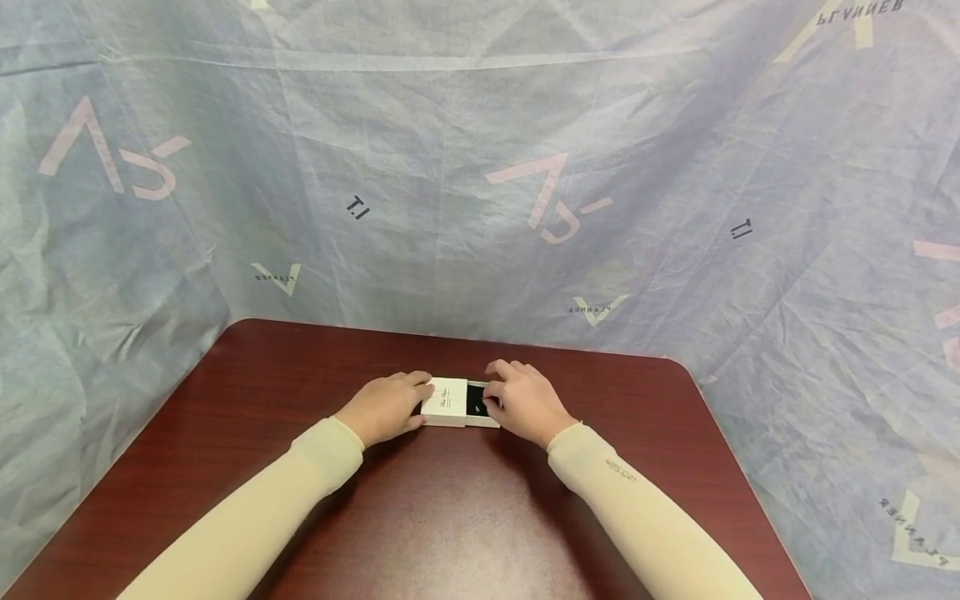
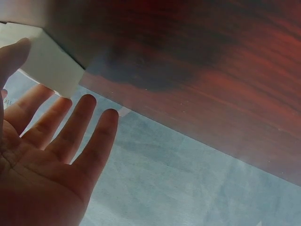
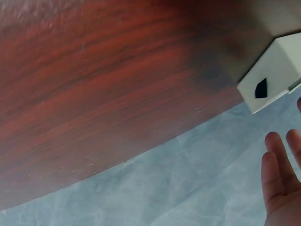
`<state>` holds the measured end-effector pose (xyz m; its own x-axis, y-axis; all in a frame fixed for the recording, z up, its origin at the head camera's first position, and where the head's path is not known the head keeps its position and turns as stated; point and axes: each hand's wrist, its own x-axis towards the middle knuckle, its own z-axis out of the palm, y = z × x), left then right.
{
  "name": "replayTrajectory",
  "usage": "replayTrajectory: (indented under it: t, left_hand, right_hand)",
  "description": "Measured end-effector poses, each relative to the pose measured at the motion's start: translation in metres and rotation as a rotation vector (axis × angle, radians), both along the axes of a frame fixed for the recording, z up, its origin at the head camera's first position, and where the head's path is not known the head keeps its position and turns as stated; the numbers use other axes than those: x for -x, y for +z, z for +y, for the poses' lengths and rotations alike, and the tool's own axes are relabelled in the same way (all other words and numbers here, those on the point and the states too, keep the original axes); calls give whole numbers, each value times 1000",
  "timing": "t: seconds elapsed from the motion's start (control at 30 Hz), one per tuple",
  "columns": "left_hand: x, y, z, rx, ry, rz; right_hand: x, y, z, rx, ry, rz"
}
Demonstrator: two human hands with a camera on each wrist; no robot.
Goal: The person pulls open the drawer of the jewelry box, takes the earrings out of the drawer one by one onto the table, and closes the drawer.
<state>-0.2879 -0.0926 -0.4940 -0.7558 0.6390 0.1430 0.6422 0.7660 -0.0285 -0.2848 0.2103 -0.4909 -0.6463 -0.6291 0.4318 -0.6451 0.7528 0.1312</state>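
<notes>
Grey-lilac printed fabric (image 1: 442,167) hangs behind a glossy reddish-brown counter (image 1: 442,517) in the head view; there a small white rectangular box (image 1: 444,400) lies slid partly open, its black-lined tray (image 1: 480,422) showing. The left hand (image 1: 386,408) grips the box; the right hand (image 1: 528,404) bends over the tray, whether pinching I cannot tell. Left wrist view: thumb and fingers touch the box. Right wrist view: outer fingers (image 3: 273,176) apart from it

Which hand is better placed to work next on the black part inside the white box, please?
Probably the right hand: it is over the black insert, which shows outside the white cover. The left hand is at the cover's other end, holding it.
</notes>
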Motion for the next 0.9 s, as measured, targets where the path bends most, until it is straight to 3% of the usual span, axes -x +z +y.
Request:
replayTrajectory:
  t: [0.43,0.67,0.9]
  left_hand:
    - [-1,2,1,-1,11,-5]
    - [-1,3,1,-10,7,-14]
    - [-1,1,0,-17,-1,-5]
  right_hand:
    - [-21,2,-6,6,129,97]
    - [-37,3,-10,1,248,51]
    - [-50,-4,-14,-94,302,14]
